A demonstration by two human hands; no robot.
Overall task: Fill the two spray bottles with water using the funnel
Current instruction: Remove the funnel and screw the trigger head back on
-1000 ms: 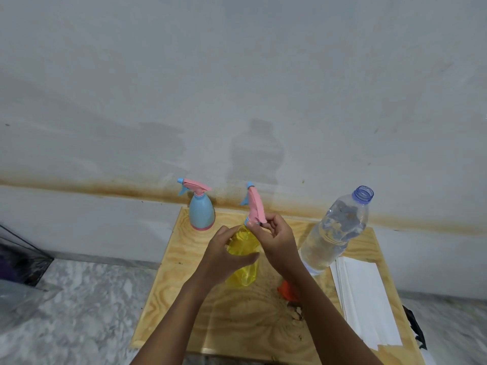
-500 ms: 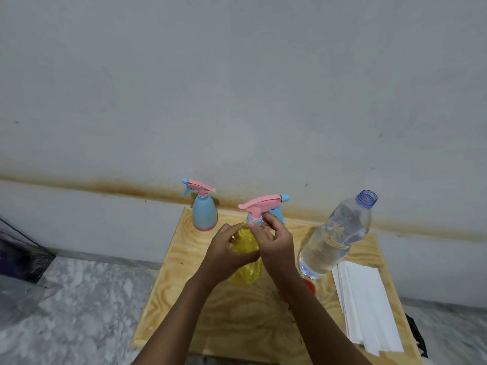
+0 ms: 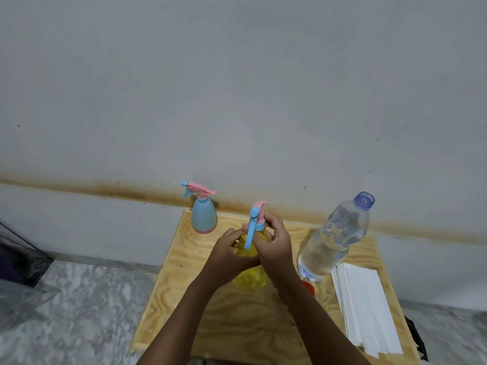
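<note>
A yellow spray bottle [image 3: 250, 277] stands mid-board on the plywood board [image 3: 237, 325]. My left hand [image 3: 229, 256] grips its body. My right hand [image 3: 274, 241] is closed on its pink-and-blue spray head [image 3: 254, 222], whose blue trigger points toward me. A blue spray bottle [image 3: 203, 216] with a pink spray head stands at the board's far left corner, by the wall. A clear, uncapped water bottle [image 3: 333, 241], partly full, stands right of my hands. An orange object [image 3: 309, 287], maybe the funnel, shows behind my right forearm, mostly hidden.
A stack of white paper sheets [image 3: 366, 309] lies along the board's right side. The board sits on a marbled grey floor [image 3: 66, 312] against a stained grey wall. A dark object [image 3: 21, 259] with clear plastic sits at the far left.
The spray head has turned on the yellow bottle: its nozzle pointed right half a second ago, and its trigger now faces me. My right hand has shifted around it.
</note>
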